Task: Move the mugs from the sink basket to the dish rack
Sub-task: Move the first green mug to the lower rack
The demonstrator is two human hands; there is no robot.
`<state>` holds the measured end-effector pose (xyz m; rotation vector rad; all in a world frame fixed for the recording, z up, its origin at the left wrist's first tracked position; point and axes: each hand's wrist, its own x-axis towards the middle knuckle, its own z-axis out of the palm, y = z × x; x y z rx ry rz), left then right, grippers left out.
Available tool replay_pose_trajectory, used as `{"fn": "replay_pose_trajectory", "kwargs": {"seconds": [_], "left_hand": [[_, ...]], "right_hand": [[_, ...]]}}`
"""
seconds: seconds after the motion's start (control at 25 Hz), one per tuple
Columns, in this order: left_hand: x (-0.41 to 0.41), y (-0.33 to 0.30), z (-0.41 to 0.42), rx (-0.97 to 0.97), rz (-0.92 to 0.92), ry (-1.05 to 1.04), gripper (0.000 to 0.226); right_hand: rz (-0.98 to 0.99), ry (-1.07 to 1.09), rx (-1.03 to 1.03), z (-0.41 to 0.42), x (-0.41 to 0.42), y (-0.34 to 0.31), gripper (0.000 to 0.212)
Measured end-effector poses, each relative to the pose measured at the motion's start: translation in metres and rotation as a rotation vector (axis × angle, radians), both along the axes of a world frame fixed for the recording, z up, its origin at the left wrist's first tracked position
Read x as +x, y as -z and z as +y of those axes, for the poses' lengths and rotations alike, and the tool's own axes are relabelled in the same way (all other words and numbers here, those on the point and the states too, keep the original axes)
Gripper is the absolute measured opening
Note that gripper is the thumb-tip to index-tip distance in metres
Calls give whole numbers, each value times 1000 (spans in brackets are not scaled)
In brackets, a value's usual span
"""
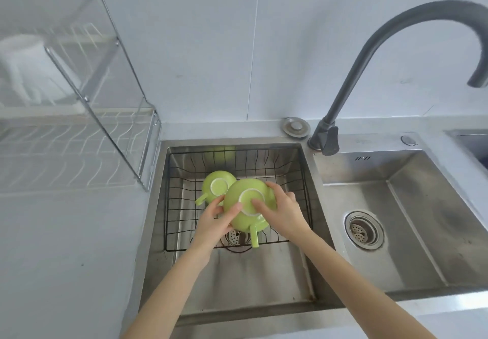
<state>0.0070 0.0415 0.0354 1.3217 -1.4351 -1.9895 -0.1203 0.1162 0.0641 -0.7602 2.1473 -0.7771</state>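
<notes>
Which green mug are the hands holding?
The nearer green mug, handle pointing toward the person, is held by both hands. The other mug sits untouched behind it, to the left.

Two light green mugs sit upside down at frame centre: the nearer mug (248, 208) with its handle toward the bottom, the farther mug (216, 187) up-left.

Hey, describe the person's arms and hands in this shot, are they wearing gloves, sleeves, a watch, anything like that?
Both forearms are bare up to the frame edge: no sleeves show. The left hand and right hand wear no gloves, and no rings, watch or bracelet can be seen. Fingernails look short and unpainted, though the picture is too soft to be sure.
</notes>
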Motion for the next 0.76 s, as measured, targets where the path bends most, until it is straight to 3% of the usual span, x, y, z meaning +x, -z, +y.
{"fn": "replay_pose_trajectory", "kwargs": {"seconds": [0.4, 0.76], "left_hand": [[108, -31, -7, -112, 49, -27, 43], [201, -46, -37, -318, -147, 118, 57]], "right_hand": [[7, -9, -97, -14, 97, -31, 62], [-26, -20, -141, -48, 186, -36, 60]]}}
